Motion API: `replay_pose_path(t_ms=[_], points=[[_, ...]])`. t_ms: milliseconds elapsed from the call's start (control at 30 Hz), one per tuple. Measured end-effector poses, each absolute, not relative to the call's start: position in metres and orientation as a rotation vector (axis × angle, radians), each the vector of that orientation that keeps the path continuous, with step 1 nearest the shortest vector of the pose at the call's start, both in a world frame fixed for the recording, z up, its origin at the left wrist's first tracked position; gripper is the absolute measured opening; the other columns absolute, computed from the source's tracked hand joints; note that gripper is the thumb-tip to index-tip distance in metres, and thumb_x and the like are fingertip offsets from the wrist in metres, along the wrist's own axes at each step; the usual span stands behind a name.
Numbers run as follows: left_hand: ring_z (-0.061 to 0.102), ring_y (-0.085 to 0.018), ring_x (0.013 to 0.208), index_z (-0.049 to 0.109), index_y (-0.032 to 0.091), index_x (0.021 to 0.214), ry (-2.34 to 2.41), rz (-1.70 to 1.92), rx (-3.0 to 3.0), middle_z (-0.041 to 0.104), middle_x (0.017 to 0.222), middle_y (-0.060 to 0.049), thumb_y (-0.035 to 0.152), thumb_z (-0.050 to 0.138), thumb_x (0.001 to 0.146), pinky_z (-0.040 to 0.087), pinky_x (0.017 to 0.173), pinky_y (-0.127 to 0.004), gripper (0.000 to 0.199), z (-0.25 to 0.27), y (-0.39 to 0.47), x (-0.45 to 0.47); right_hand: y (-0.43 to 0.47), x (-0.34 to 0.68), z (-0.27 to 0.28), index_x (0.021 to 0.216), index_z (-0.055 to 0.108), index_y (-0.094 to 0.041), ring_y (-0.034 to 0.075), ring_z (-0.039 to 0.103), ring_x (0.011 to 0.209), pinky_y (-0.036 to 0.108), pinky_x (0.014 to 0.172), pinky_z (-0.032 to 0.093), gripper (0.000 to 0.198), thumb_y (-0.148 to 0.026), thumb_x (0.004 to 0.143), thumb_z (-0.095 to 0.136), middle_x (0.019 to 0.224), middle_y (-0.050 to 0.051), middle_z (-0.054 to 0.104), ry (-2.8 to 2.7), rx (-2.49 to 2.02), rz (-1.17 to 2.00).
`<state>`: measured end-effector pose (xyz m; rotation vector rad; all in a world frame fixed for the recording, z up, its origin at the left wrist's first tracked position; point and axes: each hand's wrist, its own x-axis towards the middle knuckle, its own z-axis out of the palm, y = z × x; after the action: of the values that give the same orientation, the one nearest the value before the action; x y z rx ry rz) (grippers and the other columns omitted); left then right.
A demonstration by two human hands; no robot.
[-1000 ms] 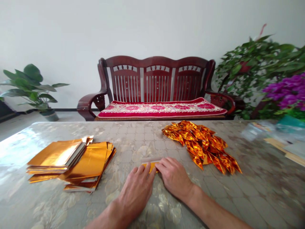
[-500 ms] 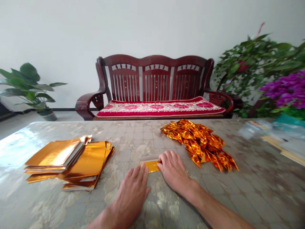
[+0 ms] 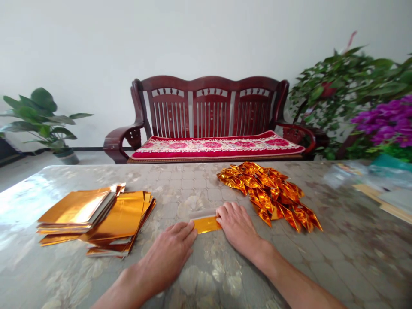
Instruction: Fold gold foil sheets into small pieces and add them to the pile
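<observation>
On the patterned table in front of me lies a folded sheet of gold foil paper (image 3: 207,225), with a pale strip along its far side. The fingertips of my left hand (image 3: 172,249), held close together, grip its left end. At the right end, the bent fingers of my right hand (image 3: 237,227) hold the sheet, covering that edge. Both thumbs are mostly hidden. A stack of flat gold foil sheets (image 3: 119,214) lies to my left. Beyond my right hand is a heap of folded gold foil pieces (image 3: 267,189) with pointed ends.
A wooden bench (image 3: 210,107) with a red floral cushion (image 3: 219,145) stands behind the table. Clear plastic bags (image 3: 346,174) lie at the table's right side, near purple flowers (image 3: 386,122). A potted plant (image 3: 45,120) stands on the floor at the left.
My left hand has moved left and turned flatter, and my right hand has shifted slightly right. More of the foil paper's gold strip shows between them.
</observation>
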<state>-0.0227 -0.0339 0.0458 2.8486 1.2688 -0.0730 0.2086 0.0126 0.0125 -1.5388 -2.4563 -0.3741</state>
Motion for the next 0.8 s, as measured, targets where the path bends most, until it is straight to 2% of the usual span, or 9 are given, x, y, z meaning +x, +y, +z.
replay_pose_path(t_ms=[167, 333, 500, 800], points=[[0.059, -0.027, 0.111, 0.059, 0.015, 0.128, 1.401, -0.006, 2.812, 0.059, 0.136, -0.013, 0.016, 0.048, 0.095, 0.051, 0.097, -0.041, 0.035, 0.046, -0.041, -0.005, 0.006, 0.207, 0.021, 0.083, 0.060, -0.021, 0.023, 0.049, 0.084, 0.037, 0.073, 0.032, 0.010, -0.019, 0.093, 0.061, 0.084, 0.004, 0.060, -2.457, -1.360, -0.417], [0.059, -0.021, 0.093, 0.066, 0.023, 0.107, 1.383, 0.196, 2.698, 0.068, 0.108, -0.005, 0.010, 0.046, 0.094, 0.051, 0.086, -0.035, 0.027, 0.042, -0.038, 0.000, -0.003, 0.199, 0.022, 0.085, 0.062, -0.021, 0.019, 0.051, 0.084, 0.034, 0.075, 0.034, 0.013, -0.021, 0.097, 0.056, 0.086, 0.002, 0.064, -2.633, -0.916, -0.253], [0.059, -0.017, 0.095, 0.067, 0.024, 0.106, 1.360, 0.406, 2.554, 0.069, 0.107, -0.002, 0.008, 0.042, 0.096, 0.049, 0.089, -0.029, 0.031, 0.032, -0.026, -0.012, -0.005, 0.190, 0.017, 0.086, 0.062, -0.019, 0.019, 0.053, 0.080, 0.034, 0.074, 0.036, 0.016, -0.014, 0.097, 0.052, 0.084, 0.003, 0.065, -2.643, -0.930, -0.297], [0.062, -0.017, 0.097, 0.069, 0.026, 0.110, 1.372, 0.413, 2.543, 0.069, 0.105, -0.003, 0.015, 0.041, 0.097, 0.050, 0.088, -0.027, 0.032, 0.031, -0.017, -0.012, -0.007, 0.185, 0.012, 0.081, 0.061, -0.018, 0.020, 0.053, 0.072, 0.035, 0.069, 0.035, 0.019, -0.012, 0.096, 0.051, 0.078, 0.003, 0.063, -2.588, -0.918, -0.437]])
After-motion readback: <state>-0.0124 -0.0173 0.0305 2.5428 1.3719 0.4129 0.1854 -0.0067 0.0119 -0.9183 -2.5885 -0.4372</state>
